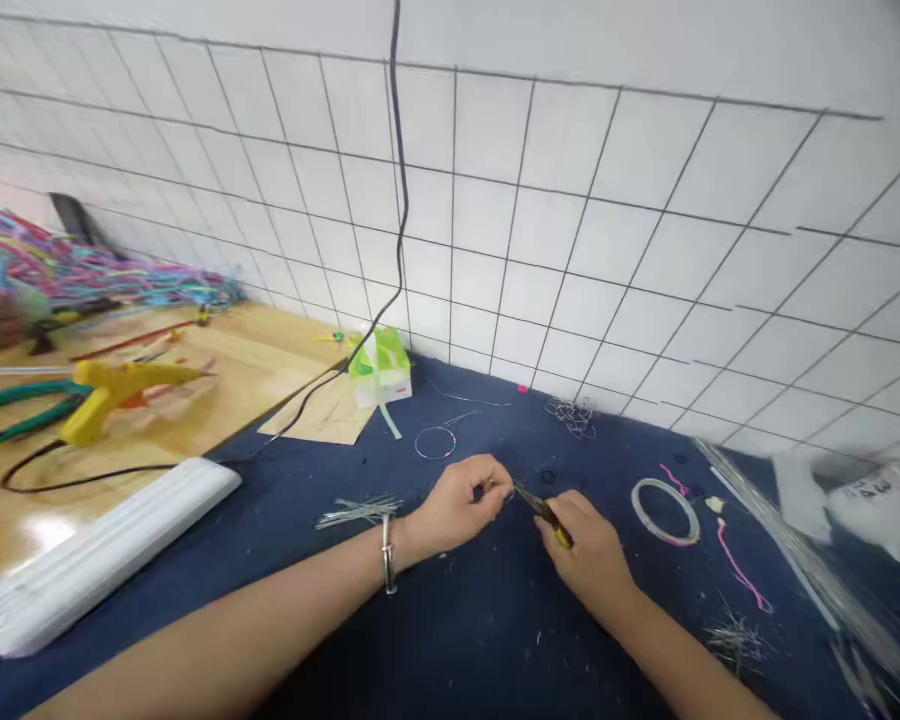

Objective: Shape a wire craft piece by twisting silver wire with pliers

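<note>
My right hand (586, 550) is closed around the yellow handles of a small pair of pliers (541, 508), whose dark jaws point left. At the tips of those jaws, my left hand (454, 508) pinches a small piece that looks like thin wire; most of it is hidden by the fingers. Just left of my wrist, a bundle of short cut wires (356, 511) lies on the dark blue cloth (487, 620). Beyond my left hand is a thin wire ring (435, 443), flat on the cloth.
Right: a coil of white tape (665, 511), pink cord (741, 570), long wires (787, 540) and wire scraps (739, 640). Back: tangled wire (574, 415) and a tissue box (382, 368). Left: a yellow glue gun (112, 390), its black cable, and a white packet (105, 555).
</note>
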The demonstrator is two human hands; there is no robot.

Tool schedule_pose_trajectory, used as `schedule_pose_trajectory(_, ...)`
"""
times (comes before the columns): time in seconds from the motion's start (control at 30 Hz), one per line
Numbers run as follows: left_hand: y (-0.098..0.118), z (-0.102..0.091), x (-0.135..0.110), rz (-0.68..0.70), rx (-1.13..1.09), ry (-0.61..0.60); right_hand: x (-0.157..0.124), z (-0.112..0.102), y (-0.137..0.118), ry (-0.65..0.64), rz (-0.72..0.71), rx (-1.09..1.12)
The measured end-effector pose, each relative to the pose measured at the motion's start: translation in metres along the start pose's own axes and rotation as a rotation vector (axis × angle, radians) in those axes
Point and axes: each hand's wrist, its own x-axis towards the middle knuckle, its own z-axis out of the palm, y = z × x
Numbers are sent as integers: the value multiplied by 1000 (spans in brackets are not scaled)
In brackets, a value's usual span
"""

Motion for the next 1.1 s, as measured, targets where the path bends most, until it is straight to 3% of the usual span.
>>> schedule_pose_trajectory(0.3,4,2,0,81,38,44,2,1,1,31,-8,24)
schedule_pose_trajectory(0.4,4,1,1,8,-44,14,2,2,3,45,-20,-14)
schedule_pose_trajectory(0.57,-1,-2,3,-184,-341,-179,1,2,7,62,-77,-74)
schedule_pose_trajectory(0.73,-5,-1,3,-221,-506,-218,1,2,9,91,-121,-92)
schedule_pose_trajectory(1.1,-1,0,3,-237,-348,-141,2,2,9,95,-114,-123)
